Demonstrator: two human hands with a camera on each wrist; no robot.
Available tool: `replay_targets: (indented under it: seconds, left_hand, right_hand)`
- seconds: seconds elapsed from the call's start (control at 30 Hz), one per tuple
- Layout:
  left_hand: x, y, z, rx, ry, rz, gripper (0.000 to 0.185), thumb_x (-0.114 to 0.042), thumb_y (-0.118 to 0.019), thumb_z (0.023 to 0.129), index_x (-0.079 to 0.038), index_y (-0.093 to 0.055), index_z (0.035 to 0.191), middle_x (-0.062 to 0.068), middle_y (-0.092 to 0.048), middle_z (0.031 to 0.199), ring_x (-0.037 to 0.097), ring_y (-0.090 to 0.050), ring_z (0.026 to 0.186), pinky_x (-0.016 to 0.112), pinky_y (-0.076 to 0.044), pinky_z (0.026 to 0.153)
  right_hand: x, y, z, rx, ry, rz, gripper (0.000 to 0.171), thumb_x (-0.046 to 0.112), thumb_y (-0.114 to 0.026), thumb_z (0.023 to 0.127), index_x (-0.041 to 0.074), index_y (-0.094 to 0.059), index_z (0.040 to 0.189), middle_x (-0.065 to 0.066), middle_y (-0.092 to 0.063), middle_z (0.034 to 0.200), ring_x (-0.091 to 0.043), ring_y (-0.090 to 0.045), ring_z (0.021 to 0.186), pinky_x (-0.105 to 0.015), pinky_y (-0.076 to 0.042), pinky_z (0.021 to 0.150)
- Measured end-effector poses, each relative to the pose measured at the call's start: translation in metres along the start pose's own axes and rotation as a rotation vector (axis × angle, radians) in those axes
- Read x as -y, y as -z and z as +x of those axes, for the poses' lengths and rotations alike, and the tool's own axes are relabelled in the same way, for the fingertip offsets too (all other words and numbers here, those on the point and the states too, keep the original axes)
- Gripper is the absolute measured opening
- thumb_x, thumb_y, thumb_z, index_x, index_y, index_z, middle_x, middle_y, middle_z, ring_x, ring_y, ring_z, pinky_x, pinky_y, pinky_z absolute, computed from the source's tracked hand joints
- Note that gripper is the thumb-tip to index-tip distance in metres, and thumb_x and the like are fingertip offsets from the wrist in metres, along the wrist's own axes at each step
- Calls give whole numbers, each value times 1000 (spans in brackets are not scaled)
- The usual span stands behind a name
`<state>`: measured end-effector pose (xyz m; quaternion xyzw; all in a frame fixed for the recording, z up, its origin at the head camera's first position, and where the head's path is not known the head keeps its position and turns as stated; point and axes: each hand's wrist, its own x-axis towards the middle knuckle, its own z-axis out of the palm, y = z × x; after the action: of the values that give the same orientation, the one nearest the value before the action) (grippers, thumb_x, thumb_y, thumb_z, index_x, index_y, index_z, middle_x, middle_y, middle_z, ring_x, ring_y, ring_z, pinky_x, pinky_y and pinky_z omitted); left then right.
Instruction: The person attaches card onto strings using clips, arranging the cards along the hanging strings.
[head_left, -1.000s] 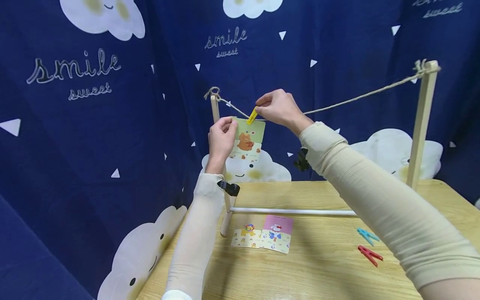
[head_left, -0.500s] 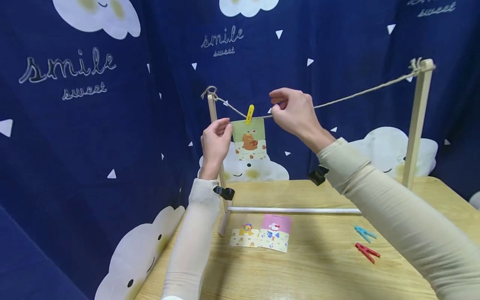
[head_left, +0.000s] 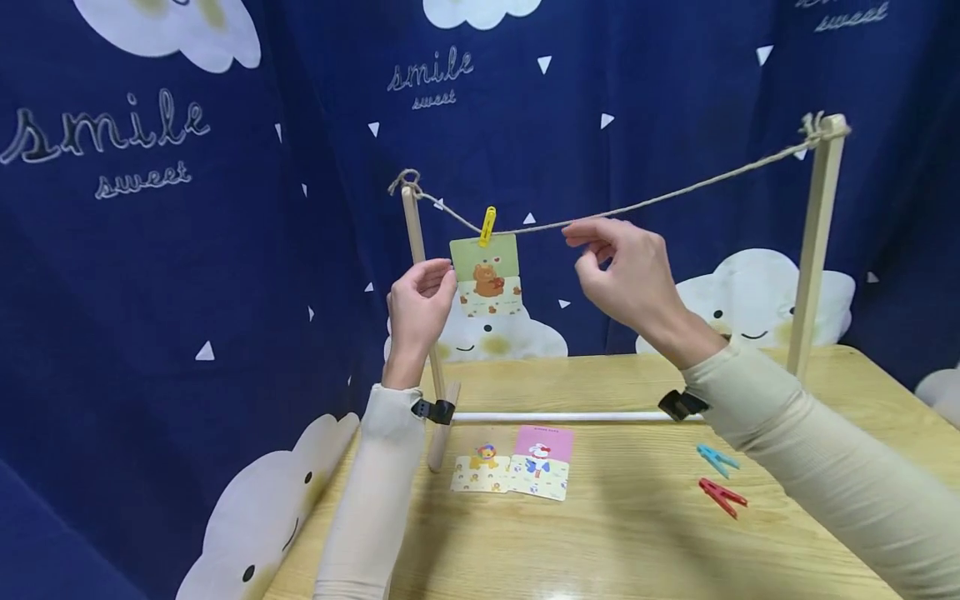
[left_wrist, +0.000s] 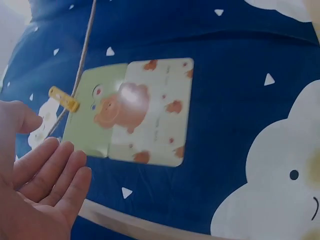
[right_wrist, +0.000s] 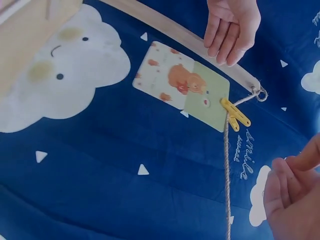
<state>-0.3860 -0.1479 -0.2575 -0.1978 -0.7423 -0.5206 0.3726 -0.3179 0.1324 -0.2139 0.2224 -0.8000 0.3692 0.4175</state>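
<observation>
Dark blue cloth (head_left: pixel 225 275) printed with smiling clouds and the word "smile" hangs behind a wooden bench (head_left: pixel 637 533), on which stands a small frame of two pale posts (head_left: pixel 813 242) joined by a white rod (head_left: pixel 555 417). Twine (head_left: pixel 675 194) sags between the post tops, and a yellow peg (head_left: pixel 487 226) clips a bear card (head_left: pixel 486 273) to it near the left post. The left hand (head_left: pixel 416 308) is raised just beside the card's left edge with its fingers loosely bent and holding nothing; the left wrist view shows the fingers (left_wrist: pixel 50 172) straight, lying side by side and clear of the card (left_wrist: pixel 137 112), which the head view cannot settle. The right hand (head_left: pixel 626 271) is raised to the right of the peg, just under the twine, thumb and forefinger drawn close but pinching nothing; in the right wrist view only its fingertips (right_wrist: pixel 292 185) show at the frame's edge, beside the twine (right_wrist: pixel 227 170), while the same view shows the peg (right_wrist: pixel 236 114) gripping the card's green end. Only the head view shows the bench top: two more picture cards (head_left: pixel 513 473) lie side by side by the left post's foot, and a blue peg (head_left: pixel 716 458) and a red peg (head_left: pixel 722 496) lie close together under the right forearm.
</observation>
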Motion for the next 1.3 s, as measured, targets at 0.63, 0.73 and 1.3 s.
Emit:
replay_targets:
  seconds: [0.63, 0.73, 1.3]
  left_hand:
    - [39, -31, -80, 395, 68, 1, 21, -11, -73, 94, -10, -77, 115, 3, -78, 101, 17, -73, 89, 31, -58, 82]
    - [46, -38, -89, 434, 78, -8, 23, -12, -73, 94, -9, -76, 116, 4, -78, 102, 17, -73, 91, 33, -58, 84]
    - [77, -71, -132, 623, 152, -24, 30, -12, -72, 92, -10, -74, 122, 6, -75, 119, 29, -69, 112, 51, -52, 99]
  right_hand:
    - [-38, 25, -72, 23, -82, -78, 40, -2, -53, 88, 14, -78, 116, 0, -77, 107, -13, -63, 82, -18, -41, 71]
    - [-48, 29, -85, 28, -93, -94, 40, -2, -53, 88, 14, -78, 116, 0, -77, 107, -13, -62, 81, -18, -42, 73]
    - [-111, 51, -162, 104, -221, -155, 40, -2, -59, 86, 17, -76, 116, 3, -76, 102, 1, -61, 77, -18, -43, 64]
